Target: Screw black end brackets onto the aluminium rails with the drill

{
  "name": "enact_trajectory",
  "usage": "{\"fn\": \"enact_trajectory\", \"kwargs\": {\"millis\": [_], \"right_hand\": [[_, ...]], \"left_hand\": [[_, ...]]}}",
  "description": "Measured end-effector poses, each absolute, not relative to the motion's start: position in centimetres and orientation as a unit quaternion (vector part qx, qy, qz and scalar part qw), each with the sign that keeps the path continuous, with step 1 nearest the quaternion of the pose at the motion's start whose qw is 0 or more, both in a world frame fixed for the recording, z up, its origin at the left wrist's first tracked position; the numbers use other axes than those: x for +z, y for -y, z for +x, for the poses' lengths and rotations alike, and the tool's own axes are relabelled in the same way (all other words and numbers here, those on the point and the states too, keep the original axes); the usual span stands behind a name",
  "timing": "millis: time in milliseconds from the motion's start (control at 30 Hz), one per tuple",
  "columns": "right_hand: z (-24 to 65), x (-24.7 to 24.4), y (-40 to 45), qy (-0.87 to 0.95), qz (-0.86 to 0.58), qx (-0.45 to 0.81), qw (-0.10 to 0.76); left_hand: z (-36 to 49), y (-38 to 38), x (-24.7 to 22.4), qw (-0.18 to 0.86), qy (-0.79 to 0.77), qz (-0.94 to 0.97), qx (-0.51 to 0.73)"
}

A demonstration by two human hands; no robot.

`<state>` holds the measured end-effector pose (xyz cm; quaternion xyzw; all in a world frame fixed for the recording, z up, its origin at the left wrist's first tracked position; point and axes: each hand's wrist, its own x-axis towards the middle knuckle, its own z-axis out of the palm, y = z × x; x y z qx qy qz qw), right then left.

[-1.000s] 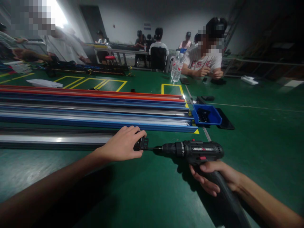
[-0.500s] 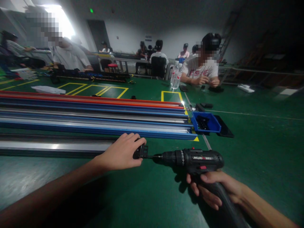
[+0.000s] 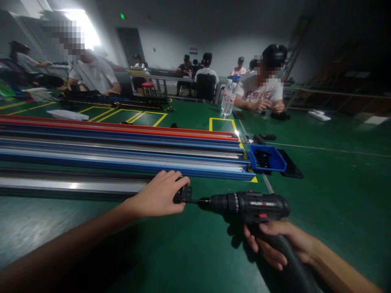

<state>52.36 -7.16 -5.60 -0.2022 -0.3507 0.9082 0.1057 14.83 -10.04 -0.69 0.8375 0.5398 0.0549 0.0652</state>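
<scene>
My left hand is closed over the right end of a long dark metal rail, where a black end bracket pokes out past the fingers. Wrapped round the handle of a black cordless drill is my right hand. The drill lies level and points left, and its thin bit reaches the bracket. Whether a screw sits at the bit's tip I cannot tell. Behind my left hand lie several parallel rails, blue and orange-red.
Just past the rail ends stands a blue bin of small black parts, beside a dark flat slab. Water bottles stand farther back. Across the green table a co-worker sits at right; another person is at left.
The whole view has shifted slightly, with things appearing a little farther right. Both hands keep their grips, and the drill bit remains at the bracket.
</scene>
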Motion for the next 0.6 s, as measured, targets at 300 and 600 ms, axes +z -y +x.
{"fn": "enact_trajectory", "kwargs": {"millis": [300,600], "right_hand": [[52.86,-6.45,7.21,0.320,-0.207,0.918,0.115],[52.78,-6.38,7.33,0.320,-0.220,0.914,0.122]], "left_hand": [[14.83,10.05,-0.61,0.063,-0.539,0.838,0.053],[14.82,10.03,-0.77,0.061,-0.541,0.837,0.049]]}}
